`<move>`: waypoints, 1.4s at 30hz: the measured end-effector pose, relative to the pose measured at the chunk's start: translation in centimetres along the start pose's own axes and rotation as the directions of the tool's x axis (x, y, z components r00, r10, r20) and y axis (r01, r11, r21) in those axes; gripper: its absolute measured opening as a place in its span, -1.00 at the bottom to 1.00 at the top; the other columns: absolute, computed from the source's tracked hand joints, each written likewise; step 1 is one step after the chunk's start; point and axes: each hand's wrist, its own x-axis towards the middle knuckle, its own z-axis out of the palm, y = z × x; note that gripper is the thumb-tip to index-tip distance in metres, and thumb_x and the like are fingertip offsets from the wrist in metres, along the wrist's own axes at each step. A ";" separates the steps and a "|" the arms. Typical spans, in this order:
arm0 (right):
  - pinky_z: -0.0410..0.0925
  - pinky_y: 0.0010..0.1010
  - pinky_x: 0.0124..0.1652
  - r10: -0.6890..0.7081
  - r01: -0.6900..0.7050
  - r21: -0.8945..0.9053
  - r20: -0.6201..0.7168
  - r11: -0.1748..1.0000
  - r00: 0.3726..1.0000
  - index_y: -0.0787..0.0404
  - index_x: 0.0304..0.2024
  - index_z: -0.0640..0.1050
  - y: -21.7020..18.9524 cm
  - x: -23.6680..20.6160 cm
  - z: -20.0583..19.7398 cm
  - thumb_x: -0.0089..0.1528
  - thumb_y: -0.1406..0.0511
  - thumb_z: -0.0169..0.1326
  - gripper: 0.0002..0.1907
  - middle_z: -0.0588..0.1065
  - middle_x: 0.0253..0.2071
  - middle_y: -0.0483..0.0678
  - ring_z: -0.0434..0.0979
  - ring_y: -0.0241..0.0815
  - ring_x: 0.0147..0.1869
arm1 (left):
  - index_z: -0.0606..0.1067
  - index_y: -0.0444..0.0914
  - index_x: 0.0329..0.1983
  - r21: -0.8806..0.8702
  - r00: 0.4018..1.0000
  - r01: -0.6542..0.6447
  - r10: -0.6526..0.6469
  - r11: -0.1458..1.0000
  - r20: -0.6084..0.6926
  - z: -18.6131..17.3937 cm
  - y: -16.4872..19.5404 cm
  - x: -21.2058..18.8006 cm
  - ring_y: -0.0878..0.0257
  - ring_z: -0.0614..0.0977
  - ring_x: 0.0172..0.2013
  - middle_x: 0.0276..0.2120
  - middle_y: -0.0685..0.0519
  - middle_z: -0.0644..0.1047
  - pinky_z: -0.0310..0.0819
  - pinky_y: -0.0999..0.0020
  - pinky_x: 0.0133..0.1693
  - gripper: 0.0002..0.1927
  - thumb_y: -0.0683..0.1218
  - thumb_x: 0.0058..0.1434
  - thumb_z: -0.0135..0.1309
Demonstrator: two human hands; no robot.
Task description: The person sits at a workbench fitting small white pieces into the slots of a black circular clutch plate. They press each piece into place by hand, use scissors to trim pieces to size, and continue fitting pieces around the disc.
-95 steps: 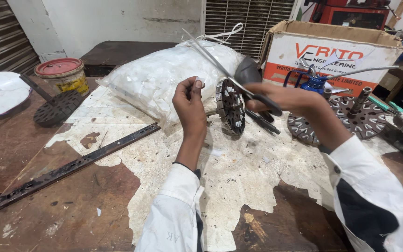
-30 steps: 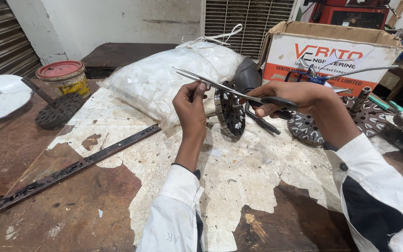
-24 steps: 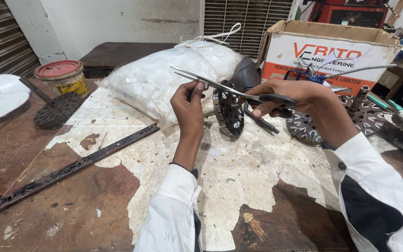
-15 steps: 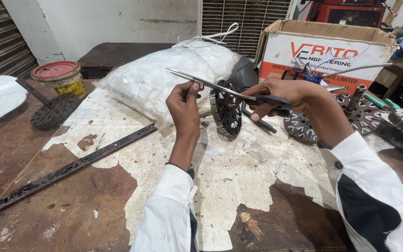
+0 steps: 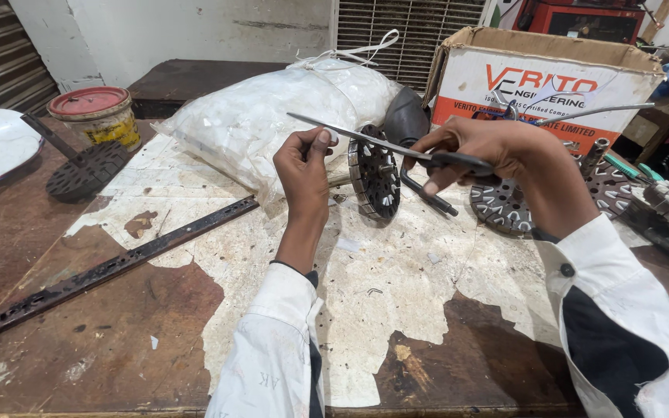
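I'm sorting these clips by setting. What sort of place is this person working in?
Most likely a small motor or fan repair workshop. The scarred workbench holds a slotted round metal core on a shaft, more such discs beside it, and the right hand grips long scissors.

Just beyond the right hand (image 5: 497,151) an open cardboard box (image 5: 543,73) stands on the bench, brown at the flaps, its white front printed in red and black. Behind the left hand (image 5: 303,166) lies a bulging clear plastic bag (image 5: 272,112) of white pieces, knotted at the top. Far left of that hand sits a round tin (image 5: 93,114), red lid, yellow label.
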 end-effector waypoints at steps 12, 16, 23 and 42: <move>0.28 -0.52 -0.49 -0.042 0.112 0.291 -0.239 0.950 0.970 0.21 0.07 0.63 3.4 2.7 -1.4 -0.12 0.26 0.45 -0.33 0.52 -0.38 -0.16 0.42 -0.36 -0.44 | 0.59 -0.36 -0.17 -0.041 0.998 0.031 -0.028 0.999 0.060 0.1 0.7 0.1 0.31 0.65 -0.27 -0.32 0.00 0.65 0.60 0.39 -0.12 -0.84 -0.14 0.30 0.19; 0.34 -0.36 -0.32 0.162 -0.224 -0.157 -0.333 0.962 0.929 0.16 0.08 0.65 5.7 4.6 -0.9 0.02 0.16 0.43 -0.42 0.62 -0.24 0.03 0.51 -0.15 -0.28 | 0.60 -0.37 -0.14 -0.060 0.993 0.051 -0.045 0.997 0.110 0.8 0.6 -0.1 0.33 0.64 -0.29 -0.32 0.01 0.64 0.61 0.41 -0.17 -0.82 -0.14 0.30 0.19; 0.48 -0.23 -0.22 0.329 -0.409 -0.496 -0.245 0.766 0.912 0.23 0.06 0.61 5.9 5.1 2.1 0.03 0.16 0.39 -0.42 0.66 -0.12 0.10 0.67 -0.03 -0.18 | 0.60 -0.38 -0.09 -0.074 0.986 0.091 -0.080 0.993 0.146 1.1 0.6 -0.5 0.36 0.60 -0.26 -0.30 0.04 0.62 0.54 0.46 -0.14 -0.80 -0.15 0.30 0.22; 0.43 -0.51 -0.13 -0.318 0.315 0.443 -0.068 0.840 0.946 0.20 0.26 0.32 2.9 1.9 -0.5 -0.23 -0.24 0.40 0.17 0.41 -0.19 -0.16 0.47 -0.31 -0.14 | 0.55 -0.37 -0.02 -0.023 0.992 0.050 -0.047 0.998 0.115 1.6 0.8 -0.7 0.35 0.55 -0.22 -0.25 0.05 0.58 0.52 0.42 -0.10 -0.78 -0.14 0.34 0.16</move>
